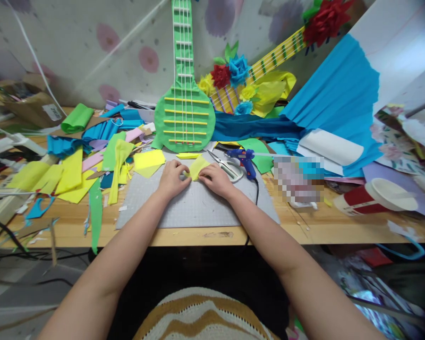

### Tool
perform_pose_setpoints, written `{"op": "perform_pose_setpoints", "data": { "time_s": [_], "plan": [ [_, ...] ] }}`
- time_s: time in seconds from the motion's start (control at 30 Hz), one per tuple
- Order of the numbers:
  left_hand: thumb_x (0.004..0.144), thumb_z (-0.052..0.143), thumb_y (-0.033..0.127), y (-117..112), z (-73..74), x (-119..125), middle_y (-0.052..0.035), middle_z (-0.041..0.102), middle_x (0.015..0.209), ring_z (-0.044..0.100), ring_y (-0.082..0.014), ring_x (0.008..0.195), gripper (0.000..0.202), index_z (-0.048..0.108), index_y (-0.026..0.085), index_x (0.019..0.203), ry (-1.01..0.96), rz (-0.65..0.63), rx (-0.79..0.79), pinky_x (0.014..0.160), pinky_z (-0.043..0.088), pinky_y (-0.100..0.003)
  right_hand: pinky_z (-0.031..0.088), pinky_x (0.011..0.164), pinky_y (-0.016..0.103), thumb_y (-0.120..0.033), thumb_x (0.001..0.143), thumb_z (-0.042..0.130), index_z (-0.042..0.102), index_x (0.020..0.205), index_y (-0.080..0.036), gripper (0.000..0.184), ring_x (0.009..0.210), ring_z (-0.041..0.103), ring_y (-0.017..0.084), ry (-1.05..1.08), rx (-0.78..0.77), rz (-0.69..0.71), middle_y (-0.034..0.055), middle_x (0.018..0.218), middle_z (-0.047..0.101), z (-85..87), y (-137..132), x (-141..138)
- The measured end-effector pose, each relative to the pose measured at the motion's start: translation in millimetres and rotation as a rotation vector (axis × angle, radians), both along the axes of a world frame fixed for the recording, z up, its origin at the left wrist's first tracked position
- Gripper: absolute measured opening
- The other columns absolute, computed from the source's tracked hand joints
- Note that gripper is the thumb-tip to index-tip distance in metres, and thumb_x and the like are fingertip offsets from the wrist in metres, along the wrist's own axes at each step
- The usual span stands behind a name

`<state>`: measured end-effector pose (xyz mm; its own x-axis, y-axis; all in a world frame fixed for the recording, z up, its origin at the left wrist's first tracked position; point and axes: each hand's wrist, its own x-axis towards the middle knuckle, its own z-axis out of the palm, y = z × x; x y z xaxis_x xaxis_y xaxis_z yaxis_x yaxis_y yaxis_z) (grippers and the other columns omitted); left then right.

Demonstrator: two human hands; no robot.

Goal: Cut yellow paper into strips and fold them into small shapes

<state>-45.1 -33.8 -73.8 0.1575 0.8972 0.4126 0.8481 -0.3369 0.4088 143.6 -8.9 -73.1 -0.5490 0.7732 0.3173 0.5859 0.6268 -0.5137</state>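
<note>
Over the grey cutting mat (194, 208), a small piece of yellow crepe paper (199, 165) is held between my two hands. My left hand (174, 178) pinches its left edge, and the fingers of my right hand (216, 179) close on its lower right side. More yellow paper pieces (148, 161) lie just left of my left hand. Beside my right hand are scissors (226, 168) and a blue glue gun (246, 160). A green paper lute-like instrument (184, 118) with white strings stands upright behind the hands.
Crepe paper scraps (71, 174) in yellow, green and blue cover the table's left side. A yellow paper instrument (276, 52) with paper flowers leans at the back. On the right are a large blue crepe sheet (340, 89) and a tipped paper cup (371, 196). The glue gun's black cord (257, 191) hangs over the front edge.
</note>
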Motion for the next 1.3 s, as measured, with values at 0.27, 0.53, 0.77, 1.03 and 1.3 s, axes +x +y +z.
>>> {"op": "perform_pose_setpoints", "data": {
  "time_s": [0.27, 0.53, 0.77, 1.03, 1.3],
  "plan": [
    [0.071, 0.062, 0.022, 3, -5.0, 3, -0.0047, 0.046, 0.087, 0.046, -0.0196, 0.090, 0.011, 0.068, 0.021, 0.080, -0.032, -0.030, -0.048, 0.086, 0.040, -0.035, 0.038, 0.086, 0.035, -0.025, 0.076, 0.062, 0.059, 0.066, -0.019, 0.012, 0.092, 0.048, 0.020, 0.051, -0.053, -0.252, 0.0055, 0.086, 0.057, -8.6, 2, -12],
    [0.070, 0.062, 0.024, 3, -4.7, 4, -0.0045, 0.047, 0.087, 0.047, -0.0202, 0.091, 0.011, 0.069, 0.022, 0.078, -0.030, -0.004, -0.099, 0.087, 0.039, -0.037, 0.038, 0.088, 0.036, -0.023, 0.071, 0.063, 0.054, 0.063, -0.019, 0.013, 0.092, 0.045, 0.021, 0.080, -0.115, -0.356, 0.0058, 0.086, 0.051, -9.0, 3, -18],
    [0.070, 0.062, 0.025, 2, -2.4, 5, -0.0046, 0.048, 0.089, 0.047, -0.0205, 0.092, 0.011, 0.070, 0.022, 0.078, -0.029, 0.010, -0.117, 0.088, 0.038, -0.037, 0.038, 0.089, 0.036, -0.021, 0.072, 0.061, 0.053, 0.063, -0.018, 0.012, 0.092, 0.045, 0.021, 0.047, -0.115, -0.373, 0.0066, 0.087, 0.051, -5.8, 1, -21],
    [0.075, 0.060, 0.032, 3, 1.1, 11, -0.0056, 0.052, 0.090, 0.048, -0.0217, 0.093, 0.014, 0.069, 0.022, 0.075, -0.011, 0.095, -0.121, 0.088, 0.036, -0.039, 0.038, 0.089, 0.035, -0.023, 0.073, 0.061, 0.053, 0.065, -0.018, 0.012, 0.093, 0.045, 0.021, 0.018, -0.128, -0.368, 0.0066, 0.088, 0.050, -3.4, 0, -20],
    [0.072, 0.066, 0.036, 7, -1.6, 16, -0.0050, 0.051, 0.090, 0.046, -0.0224, 0.093, 0.014, 0.067, 0.022, 0.075, 0.023, 0.087, -0.117, 0.088, 0.033, -0.040, 0.038, 0.086, 0.035, -0.023, 0.075, 0.059, 0.053, 0.069, -0.018, 0.010, 0.092, 0.045, 0.022, -0.033, -0.080, -0.363, 0.0080, 0.087, 0.050, -4.9, -1, -19]
  ]
}}
